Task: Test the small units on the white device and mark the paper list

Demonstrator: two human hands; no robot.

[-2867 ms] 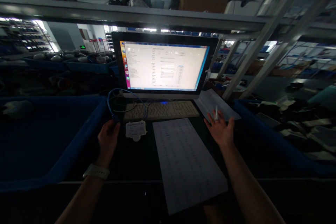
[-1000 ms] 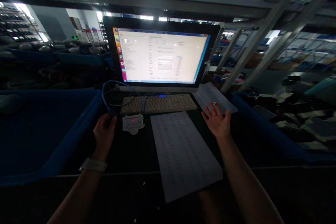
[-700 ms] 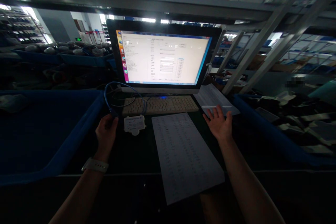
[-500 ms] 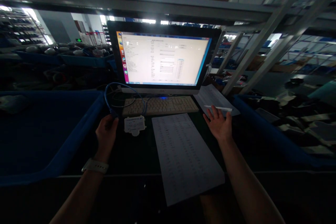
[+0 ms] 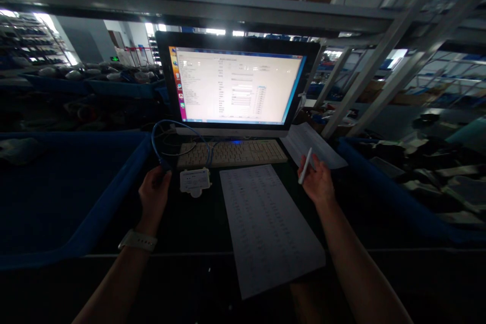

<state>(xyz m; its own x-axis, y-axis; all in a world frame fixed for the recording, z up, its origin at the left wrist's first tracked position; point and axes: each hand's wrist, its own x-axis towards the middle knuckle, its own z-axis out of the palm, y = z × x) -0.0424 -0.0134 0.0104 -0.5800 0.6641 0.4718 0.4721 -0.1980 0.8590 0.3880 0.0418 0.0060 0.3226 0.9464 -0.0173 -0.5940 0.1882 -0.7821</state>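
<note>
White pen [image 5: 306,166] slants across the half-curled fingers of the right hand [image 5: 319,185], above the dark surface [image 5: 197,230]; whether that grip clasps it, I cannot tell. It looks light, stiff and smooth, best held mid-barrel. The left hand's [image 5: 154,191] grip pinches a blue cable [image 5: 153,137], probably flexible, beside a labelled white plastic case [image 5: 195,182].

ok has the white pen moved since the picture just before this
Yes: against the keyboard, the white pen has shifted left and nearer the person, swinging from nearly sideways to steeply slanted in the right hand.
</note>
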